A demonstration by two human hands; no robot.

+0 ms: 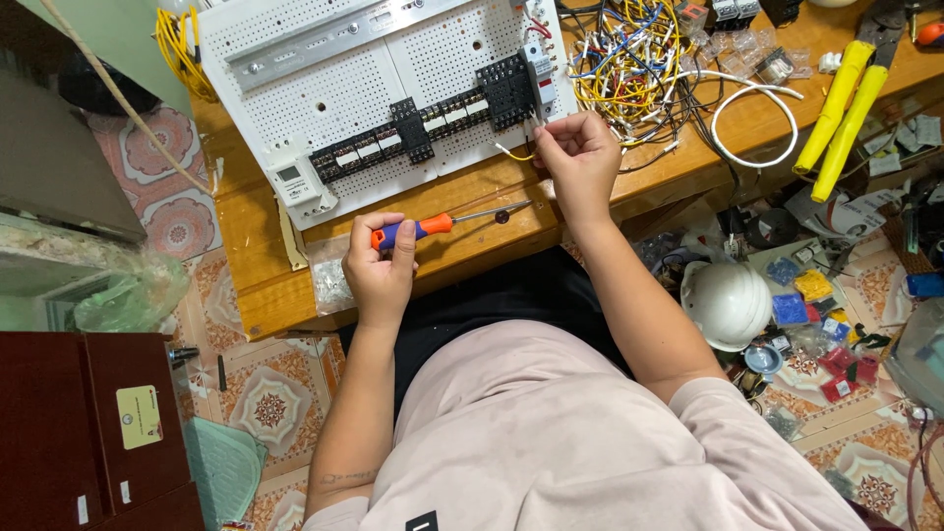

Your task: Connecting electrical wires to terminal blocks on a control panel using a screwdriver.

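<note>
brightness: even and moderately bright across the wooden table (472, 211) and the tiled floor (265, 393).
light source: overhead and diffuse; exact lamp not in view.
shadows: soft and short, under the right hand (580, 162) and beneath the table edge.
glare: mild sheen on the white perforated board (334, 88) and the white helmet (726, 303).
sharpness: centre crisp; wires (629, 59) readable strand by strand.
blur: none from motion.
edge distortion: wide-angle bending; table edges curve, corners stretch.
dark zones: brown cabinet (88, 433), lower left.
</note>
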